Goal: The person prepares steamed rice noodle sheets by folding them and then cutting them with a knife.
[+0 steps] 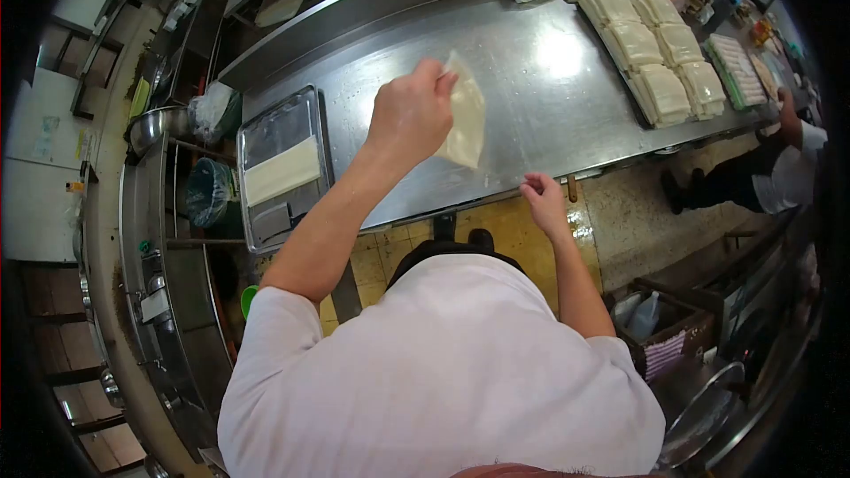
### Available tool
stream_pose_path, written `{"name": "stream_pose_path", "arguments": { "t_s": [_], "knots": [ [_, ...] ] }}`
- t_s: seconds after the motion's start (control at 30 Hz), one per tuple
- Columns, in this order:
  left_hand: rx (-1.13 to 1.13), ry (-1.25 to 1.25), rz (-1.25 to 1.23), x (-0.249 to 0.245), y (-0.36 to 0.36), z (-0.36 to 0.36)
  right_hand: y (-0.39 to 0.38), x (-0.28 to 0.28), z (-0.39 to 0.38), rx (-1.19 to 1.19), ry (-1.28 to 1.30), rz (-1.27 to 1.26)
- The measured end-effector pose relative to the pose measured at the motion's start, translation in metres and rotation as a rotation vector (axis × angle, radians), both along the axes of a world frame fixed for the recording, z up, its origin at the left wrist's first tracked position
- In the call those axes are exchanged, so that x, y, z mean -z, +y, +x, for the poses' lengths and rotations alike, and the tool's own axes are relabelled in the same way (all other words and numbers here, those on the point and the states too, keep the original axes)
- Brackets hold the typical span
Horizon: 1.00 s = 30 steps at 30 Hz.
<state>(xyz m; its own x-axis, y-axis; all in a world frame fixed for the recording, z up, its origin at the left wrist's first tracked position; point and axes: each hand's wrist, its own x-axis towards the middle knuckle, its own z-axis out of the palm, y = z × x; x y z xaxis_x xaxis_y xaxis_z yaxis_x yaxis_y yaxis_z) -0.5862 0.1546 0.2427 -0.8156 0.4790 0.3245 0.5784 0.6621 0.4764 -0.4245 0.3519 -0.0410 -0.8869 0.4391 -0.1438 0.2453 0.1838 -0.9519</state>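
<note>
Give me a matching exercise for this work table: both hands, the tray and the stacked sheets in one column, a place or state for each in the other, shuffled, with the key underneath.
1. Left hand
2. Right hand
3. Metal tray
4. Stacked pale sheets

A. In two rows toward the right end of the steel table
B. By the table's near edge, holding nothing visible
C. Toward the table's left end, bearing a flat pale strip
D. Gripping a thin pale sheet

Right pairs: 1-D, 2-B, 3-C, 4-A

Over the steel table (372, 49), the left hand (413, 115) hides part of a blurred pale sheet (465, 124); right of the table, the dark border cuts off a co-worker (786, 179).
</note>
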Motion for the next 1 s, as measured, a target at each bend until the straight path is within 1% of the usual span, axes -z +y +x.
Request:
{"name": "stream_pose_path", "arguments": {
  "t_s": [0.03, 0.07, 0.1, 0.17, 0.2, 0.27, 0.3, 0.37, 0.4, 0.47, 0.5, 0.57, 0.6, 0.67, 0.7, 0.77, 0.8, 0.87, 0.9, 0.97, 1.0],
  "knots": [
    [0.041, 0.051, 0.03, -0.01, 0.009, 0.001, 0.002, -0.003, -0.006, 0.034, 0.033, -0.039],
    [0.081, 0.102, 0.059, -0.02, 0.015, 0.002, 0.006, -0.006, -0.01, 0.032, 0.036, -0.138],
    [0.074, 0.105, 0.056, -0.03, 0.02, 0.003, 0.007, -0.012, -0.017, 0.024, 0.038, -0.141],
    [0.161, 0.141, 0.082, -0.05, 0.025, 0.005, 0.008, -0.021, -0.034, 0.022, 0.075, -0.417],
    [0.151, 0.144, 0.081, -0.06, 0.024, 0.006, 0.008, -0.022, -0.044, 0.011, 0.076, -0.418],
    [0.163, 0.115, 0.096, -0.076, 0.019, 0.007, 0.007, -0.025, -0.065, -0.071, 0.265, -0.96],
    [0.15, 0.119, 0.097, -0.079, 0.014, 0.004, 0.003, -0.031, -0.071, -0.085, 0.262, -0.96],
    [0.133, 0.146, 0.131, -0.084, -0.006, -0.004, -0.005, -0.043, -0.085, -0.226, 0.403, -1.338],
    [0.116, 0.149, 0.131, -0.084, -0.018, -0.008, -0.012, -0.051, -0.09, -0.241, 0.393, -1.34],
    [0.003, 0.107, 0.142, -0.078, -0.05, -0.018, -0.027, -0.068, -0.094, -0.358, 0.412, -1.463],
    [-0.022, 0.106, 0.146, -0.072, -0.069, -0.023, -0.034, -0.076, -0.096, -0.376, 0.391, -1.463],
    [-0.136, 0.013, 0.17, -0.057, -0.116, -0.034, -0.055, -0.09, -0.101, -0.373, 0.296, -1.284],
    [-0.167, 0.011, 0.171, -0.046, -0.142, -0.04, -0.067, -0.095, -0.104, -0.396, 0.273, -1.288],
    [-0.331, -0.056, 0.141, -0.019, -0.199, -0.053, -0.093, -0.099, -0.115, -0.418, 0.126, -1.152],
    [-0.356, -0.058, 0.144, -0.002, -0.229, -0.058, -0.112, -0.097, -0.123, -0.439, 0.109, -1.152],
    [-0.492, -0.147, 0.089, 0.037, -0.29, -0.068, -0.153, -0.09, -0.139, -0.401, -0.038, -1.003],
    [-0.504, -0.153, 0.095, 0.056, -0.319, -0.071, -0.176, -0.091, -0.15, -0.408, -0.05, -0.998],
    [-0.601, -0.191, 0.015, 0.096, -0.375, -0.075, -0.227, -0.094, -0.168, -0.407, -0.169, -0.883],
    [-0.605, -0.209, 0.02, 0.117, -0.403, -0.078, -0.251, -0.094, -0.176, -0.403, -0.187, -0.876],
    [-0.693, -0.3, 0.012, 0.156, -0.451, -0.084, -0.295, -0.093, -0.196, -0.396, -0.289, -0.727],
    [-0.695, -0.323, 0.022, 0.169, -0.471, -0.089, -0.315, -0.089, -0.205, -0.391, -0.309, -0.715]
  ]
}}
